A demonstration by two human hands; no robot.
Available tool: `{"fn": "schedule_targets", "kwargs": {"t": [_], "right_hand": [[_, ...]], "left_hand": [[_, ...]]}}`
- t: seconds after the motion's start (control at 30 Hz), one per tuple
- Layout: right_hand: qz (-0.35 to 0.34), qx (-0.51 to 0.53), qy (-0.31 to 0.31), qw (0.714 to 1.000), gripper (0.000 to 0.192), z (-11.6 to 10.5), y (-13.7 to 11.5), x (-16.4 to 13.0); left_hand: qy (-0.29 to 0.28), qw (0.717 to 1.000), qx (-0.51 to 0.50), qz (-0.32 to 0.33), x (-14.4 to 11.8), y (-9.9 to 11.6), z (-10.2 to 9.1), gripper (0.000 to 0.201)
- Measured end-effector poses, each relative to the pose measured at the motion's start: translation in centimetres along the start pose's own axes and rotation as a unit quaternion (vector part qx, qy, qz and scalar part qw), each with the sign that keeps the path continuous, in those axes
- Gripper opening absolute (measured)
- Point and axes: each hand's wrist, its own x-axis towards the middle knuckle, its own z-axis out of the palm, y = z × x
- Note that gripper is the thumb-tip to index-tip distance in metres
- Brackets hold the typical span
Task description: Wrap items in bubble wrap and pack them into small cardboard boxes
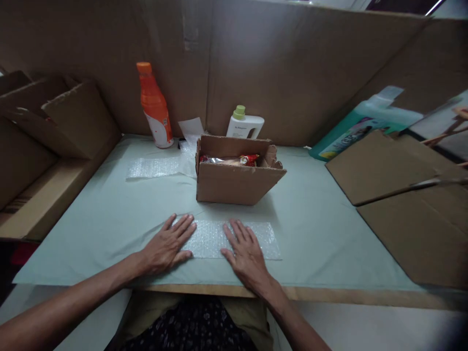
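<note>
A strip of bubble wrap (pixel 209 242) lies flat on the table near its front edge. My left hand (pixel 166 246) rests on the strip's left end, fingers spread. Toward its right part, my right hand (pixel 245 253) lies flat on the wrap with the fingers stretched out. Just beyond the strip stands a small open cardboard box (pixel 234 184), its flaps raised. Inside it, a red wrapped item (pixel 249 160) and some clear shiny packaging show; the rest of the contents is hidden by the front wall.
Behind the box are a white bottle with a green cap (pixel 244 126) and an orange bottle (pixel 155 109). More bubble wrap (pixel 155 167) lies at the back left. Cardboard boxes (pixel 84 117) line the left; cardboard flaps (pixel 380 170) and a teal jug (pixel 360 124) stand right.
</note>
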Motion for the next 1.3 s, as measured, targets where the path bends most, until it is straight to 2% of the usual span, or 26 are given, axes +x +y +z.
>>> {"fn": "schedule_targets", "kwargs": {"t": [0.07, 0.13, 0.2, 0.27, 0.37, 0.43, 0.5, 0.6, 0.7, 0.8, 0.87, 0.93, 1.03, 1.1, 1.13, 1.2, 1.3], "right_hand": [[0.053, -0.007, 0.028, 0.998, 0.051, -0.7, 3.2, -2.0], [0.112, 0.006, 0.073, 0.991, 0.048, -2.1, 6.2, -2.7], [0.155, 0.053, 0.129, 0.978, 0.050, -3.7, 8.6, -1.5], [0.175, 0.142, 0.163, 0.961, 0.059, -5.0, 10.0, 1.5], [0.198, 0.303, 0.128, 0.923, 0.075, -5.6, 10.9, 6.9], [0.210, 0.351, 0.100, 0.907, 0.071, -5.0, 10.8, 9.9], [0.212, 0.355, 0.097, 0.906, 0.066, -3.9, 10.5, 11.9], [0.203, 0.351, 0.102, 0.908, 0.064, -2.5, 10.3, 14.2], [0.194, 0.351, 0.104, 0.910, 0.061, -2.3, 10.8, 15.6], [0.196, 0.336, 0.117, 0.914, 0.060, -3.1, 11.0, 14.7], [0.190, 0.281, 0.142, 0.930, 0.060, -3.6, 9.5, 12.5], [0.147, 0.192, 0.151, 0.959, 0.054, -3.5, 6.5, 9.6], [0.013, 0.103, 0.066, 0.992, 0.047, -2.3, 1.2, 5.2], [-0.041, 0.074, 0.006, 0.996, 0.048, -1.6, -0.2, 2.6], [-0.040, 0.058, -0.007, 0.997, 0.048, -1.4, 0.2, 1.4], [0.015, 0.023, 0.006, 1.000, 0.044, -1.9, 2.9, -1.0], [0.132, -0.008, 0.069, 0.989, 0.043, -3.7, 8.5, -3.1]], "left_hand": [[0.002, 0.999, -0.015, -0.029, -1.4, -1.4, -0.5, 0.069], [0.042, 0.995, -0.055, -0.073, -1.4, -2.2, -1.3, 0.068], [0.116, 0.975, -0.126, -0.140, 0.3, -2.7, -2.0, 0.069], [0.191, 0.935, -0.218, -0.204, 3.4, -2.9, -2.6, 0.075], [0.250, 0.872, -0.343, -0.245, 8.7, -3.0, -3.0, 0.084], [0.259, 0.851, -0.383, -0.248, 11.2, -3.2, -2.9, 0.081], [0.266, 0.844, -0.389, -0.256, 12.5, -3.6, -2.8, 0.074], [0.274, 0.839, -0.382, -0.274, 12.9, -5.0, -3.0, 0.068], [0.262, 0.844, -0.375, -0.280, 12.9, -6.4, -3.6, 0.065], [0.255, 0.858, -0.348, -0.280, 11.9, -6.3, -4.1, 0.068], [0.265, 0.886, -0.269, -0.269, 10.5, -4.5, -3.9, 0.070], [0.251, 0.927, -0.169, -0.222, 8.6, -1.7, -3.1, 0.068], [0.152, 0.980, -0.075, -0.108, 5.3, 2.6, -1.2, 0.063], [0.081, 0.994, -0.033, -0.058, 2.6, 3.9, 0.0, 0.064], [0.060, 0.997, -0.016, -0.051, 1.2, 3.8, 0.3, 0.063], [0.049, 0.997, 0.006, -0.066, -1.8, 2.6, 0.5, 0.057], [0.092, 0.980, 0.015, -0.175, -5.4, -0.2, -0.2, 0.049]]}}
